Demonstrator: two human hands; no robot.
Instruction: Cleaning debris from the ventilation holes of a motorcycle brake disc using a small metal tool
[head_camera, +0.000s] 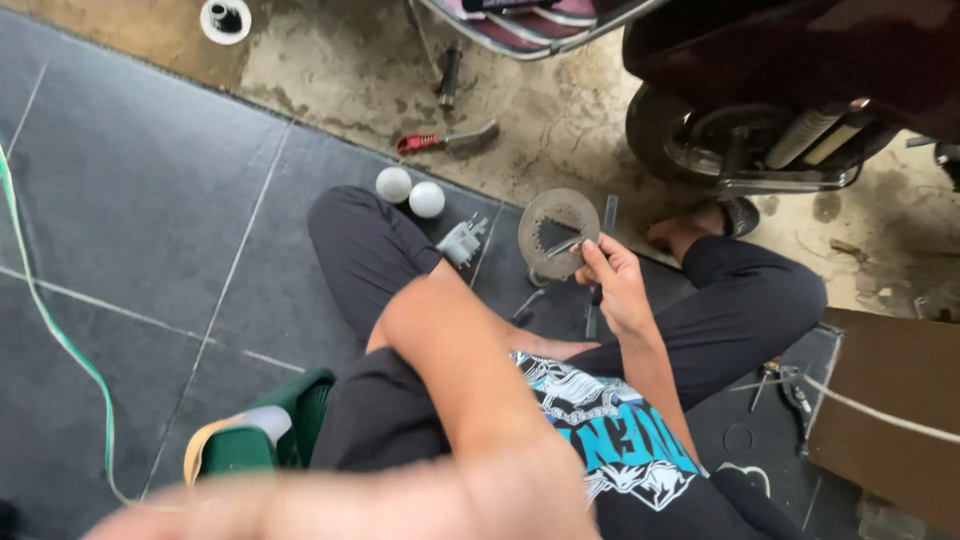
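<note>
Blurred skin fills the bottom edge of the view, an arm bent across a printed black shirt; its hand is out of sight, so whether the left fingers are spread or closed cannot be told. Beside the seated person's hip sits a green stool (262, 428) on the dark tiled floor (130, 190). Further out, above the crossed legs in black trousers, the right hand (617, 283) is raised with its fingers (597, 262) pinching the lower right rim of a round grey metal disc (558, 232) with a toothed opening in its middle, held upright over the floor. Just left of the disc lies a small grey plastic part (462, 240), and beyond it two white balls (410, 192) touch side by side. Further still, a red-handled tool (445, 139) lies on bare concrete, near a scooter's rear wheel (672, 135).
</note>
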